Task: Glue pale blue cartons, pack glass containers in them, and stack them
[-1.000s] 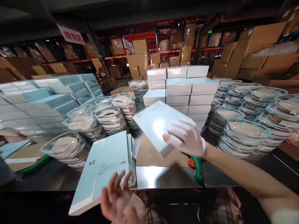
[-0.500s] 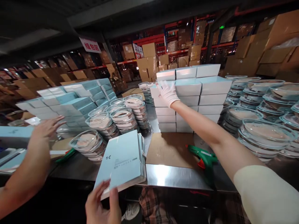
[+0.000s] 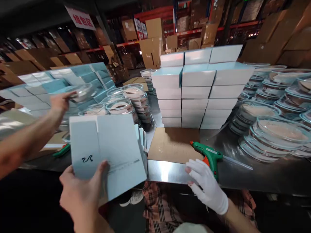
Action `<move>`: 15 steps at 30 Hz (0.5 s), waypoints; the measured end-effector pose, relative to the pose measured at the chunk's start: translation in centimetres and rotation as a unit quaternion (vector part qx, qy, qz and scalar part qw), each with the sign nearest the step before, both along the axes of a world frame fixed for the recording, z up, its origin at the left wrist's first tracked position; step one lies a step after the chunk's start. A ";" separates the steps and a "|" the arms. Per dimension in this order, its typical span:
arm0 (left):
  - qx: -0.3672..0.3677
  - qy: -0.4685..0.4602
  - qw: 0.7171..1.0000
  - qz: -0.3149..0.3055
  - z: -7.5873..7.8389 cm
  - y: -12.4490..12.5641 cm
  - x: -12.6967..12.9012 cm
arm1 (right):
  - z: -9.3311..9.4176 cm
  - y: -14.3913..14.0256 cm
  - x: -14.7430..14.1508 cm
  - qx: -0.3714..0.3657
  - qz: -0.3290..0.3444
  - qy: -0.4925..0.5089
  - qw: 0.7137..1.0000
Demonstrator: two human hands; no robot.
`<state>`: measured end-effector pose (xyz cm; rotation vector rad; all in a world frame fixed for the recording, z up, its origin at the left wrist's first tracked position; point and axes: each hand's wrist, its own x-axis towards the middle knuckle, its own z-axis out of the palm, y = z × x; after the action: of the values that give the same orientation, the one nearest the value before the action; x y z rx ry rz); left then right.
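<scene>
Left hand (image 3: pixel 81 191) is clamped on the near edge of a light-blue flattened carton (image 3: pixel 119 145), thumb over the printed face, logo up. Carton is tilted, extending forward and right from the grip.

Far left of grip: a co-worker's hand (image 3: pixel 60 102) holds a clear glass dish (image 3: pixel 84 93), blurred, in front of a stack of light-blue boxes (image 3: pixel 29 102). Part of a second green tool (image 3: pixel 62 151) on the bench, left of the carton.

Straight beyond grip: stacked glass containers (image 3: pixel 139 103), partly hidden by the carton. Just right of the carton: more flat cartons (image 3: pixel 143 139), edges showing; can't tell if they touch it.

Further right of grip: brown cardboard sheet (image 3: pixel 172 144) on the metal bench (image 3: pixel 157 171), white-sided boxes (image 3: pixel 194 92) stacked behind it. Right hand (image 3: pixel 206 186), white-gloved, holds nothing, fingers spread, just in front of the green glue gun (image 3: pixel 207 153), glue stick (image 3: pixel 239 162) out the back.

Far right of grip: more glass containers (image 3: pixel 274 140), stacked.
</scene>
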<state>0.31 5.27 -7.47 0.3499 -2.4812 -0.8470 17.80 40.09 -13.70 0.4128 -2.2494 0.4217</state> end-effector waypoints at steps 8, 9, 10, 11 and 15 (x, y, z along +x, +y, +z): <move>-0.048 -0.029 0.876 -0.479 -6.5 8.6 7.9 | 4.4 0.6 -0.5 -0.071 -0.127 0.051 0.988; -0.062 -0.053 0.863 -0.498 -7.7 8.4 7.9 | 3.5 0.6 -0.1 -0.095 -0.128 0.012 0.987; -0.075 -0.078 0.853 -0.511 -8.7 7.9 7.7 | 2.4 0.7 0.4 -0.131 -0.115 -0.039 0.984; -0.084 -0.104 0.843 -0.521 -9.5 7.3 7.6 | 1.2 0.7 1.0 -0.183 -0.095 -0.102 0.973; -0.081 -0.163 0.782 -0.596 -11.1 5.4 7.4 | -3.6 0.9 3.7 -0.502 0.041 -0.443 0.742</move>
<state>7.75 10.68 -18.52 -1.4121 -2.9270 -1.0123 21.47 40.96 -17.30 -0.3693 -2.3735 2.0975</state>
